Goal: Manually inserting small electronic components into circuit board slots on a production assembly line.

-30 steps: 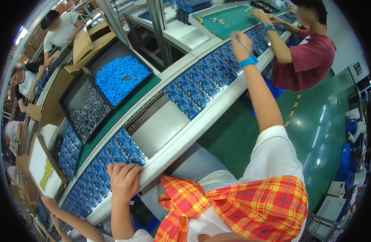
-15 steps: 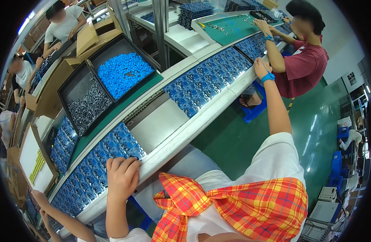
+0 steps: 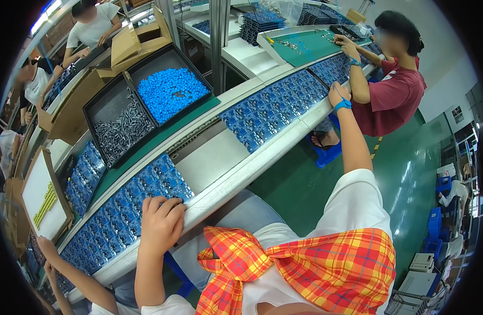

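My left hand [image 3: 161, 221] is at the near right corner of a blue circuit board panel [image 3: 165, 176] on the metal line, its fingers bent over the edge. Farther right, my right hand [image 3: 338, 94] is closed at the right end of a second blue circuit board panel [image 3: 273, 107]. Its fingertips are partly hidden. Between the two panels shows a bare strip of the metal track [image 3: 212, 157]. Behind the line stands a black divided tray [image 3: 127, 77], with blue caps [image 3: 168, 92] in one half and small dark cylindrical parts [image 3: 120, 126] in the other.
A co-worker in a red shirt [image 3: 391, 100] sits to the right, at a green work surface [image 3: 299, 47]. On the left, another person's arm [image 3: 76, 268] reaches beside the line. A metal post [image 3: 219, 47] and an open cardboard box [image 3: 141, 42] stand behind the tray.
The whole view has shifted slightly. Both my hands stay at the same panel edges, and the gap between panels looks the same. The red-shirted co-worker's hands have moved a little.
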### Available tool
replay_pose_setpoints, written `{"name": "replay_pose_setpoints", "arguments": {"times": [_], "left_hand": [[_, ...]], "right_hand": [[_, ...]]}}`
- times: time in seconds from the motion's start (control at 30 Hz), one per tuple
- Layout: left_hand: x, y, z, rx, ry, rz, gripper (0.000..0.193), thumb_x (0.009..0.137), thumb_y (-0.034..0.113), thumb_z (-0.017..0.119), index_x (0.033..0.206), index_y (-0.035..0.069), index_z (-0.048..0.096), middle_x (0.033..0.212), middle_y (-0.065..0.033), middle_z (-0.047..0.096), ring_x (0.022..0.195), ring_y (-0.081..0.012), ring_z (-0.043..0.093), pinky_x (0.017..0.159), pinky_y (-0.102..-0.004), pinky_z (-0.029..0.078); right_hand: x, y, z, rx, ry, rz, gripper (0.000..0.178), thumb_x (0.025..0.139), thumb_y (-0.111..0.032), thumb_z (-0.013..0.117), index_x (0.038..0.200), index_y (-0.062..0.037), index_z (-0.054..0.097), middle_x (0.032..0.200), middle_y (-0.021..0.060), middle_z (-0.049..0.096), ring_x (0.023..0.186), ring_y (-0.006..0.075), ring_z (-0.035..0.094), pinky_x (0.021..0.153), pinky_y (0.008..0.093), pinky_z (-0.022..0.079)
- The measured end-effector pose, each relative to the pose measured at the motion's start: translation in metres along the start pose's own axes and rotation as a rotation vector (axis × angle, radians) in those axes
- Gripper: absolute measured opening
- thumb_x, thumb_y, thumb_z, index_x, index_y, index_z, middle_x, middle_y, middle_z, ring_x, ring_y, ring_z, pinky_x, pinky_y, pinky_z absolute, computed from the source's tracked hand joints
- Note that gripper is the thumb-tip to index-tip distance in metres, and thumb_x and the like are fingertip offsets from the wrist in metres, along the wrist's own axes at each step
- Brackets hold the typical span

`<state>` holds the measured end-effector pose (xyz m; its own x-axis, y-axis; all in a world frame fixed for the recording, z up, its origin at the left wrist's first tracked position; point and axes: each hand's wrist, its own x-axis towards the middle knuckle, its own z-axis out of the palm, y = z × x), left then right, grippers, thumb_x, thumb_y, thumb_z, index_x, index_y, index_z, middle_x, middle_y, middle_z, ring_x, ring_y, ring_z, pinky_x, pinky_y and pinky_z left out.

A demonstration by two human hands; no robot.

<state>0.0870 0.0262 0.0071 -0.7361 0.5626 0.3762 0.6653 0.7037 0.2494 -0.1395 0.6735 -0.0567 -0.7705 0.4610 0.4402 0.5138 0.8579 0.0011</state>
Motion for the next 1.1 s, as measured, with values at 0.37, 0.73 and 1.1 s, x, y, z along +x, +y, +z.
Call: {"name": "replay_pose_setpoints", "arguments": {"times": [0.37,0.73,1.1], "left_hand": [[0.001,-0.001,-0.001,0.021,0.013,0.038,0.022,0.073,0.007,0.069,0.095,0.008,0.069,0.110,-0.0059,0.067,0.099,-0.0287,0.058,0.089,-0.0444,0.042],[-0.003,-0.002,-0.004,-0.021,0.013,0.027,0.018,0.076,0.005,0.070,0.094,0.008,0.069,0.109,-0.0077,0.066,0.099,-0.0318,0.057,0.088,-0.0451,0.045],[0.011,-0.056,-0.042,0.000,0.313,-0.162,0.012,0.083,0.013,0.069,0.095,0.009,0.071,0.110,-0.0070,0.067,0.103,-0.0320,0.057,0.090,-0.0429,0.045]], "right_hand": [[-0.045,-0.028,-0.044,0.124,-0.075,-0.232,0.022,0.093,-0.026,0.052,0.099,-0.0111,0.067,0.093,0.0191,0.070,0.097,0.0403,0.065,0.084,0.0562,0.047],[-0.092,-0.065,-0.093,0.260,-0.153,-0.424,0.021,0.094,-0.025,0.049,0.095,-0.0099,0.064,0.091,0.0190,0.069,0.093,0.0418,0.065,0.081,0.0564,0.048],[-0.082,-0.051,-0.076,0.421,-0.217,-0.560,0.016,0.096,-0.021,0.052,0.095,-0.0067,0.060,0.082,0.0218,0.066,0.084,0.0460,0.063,0.072,0.0520,0.048]]}}
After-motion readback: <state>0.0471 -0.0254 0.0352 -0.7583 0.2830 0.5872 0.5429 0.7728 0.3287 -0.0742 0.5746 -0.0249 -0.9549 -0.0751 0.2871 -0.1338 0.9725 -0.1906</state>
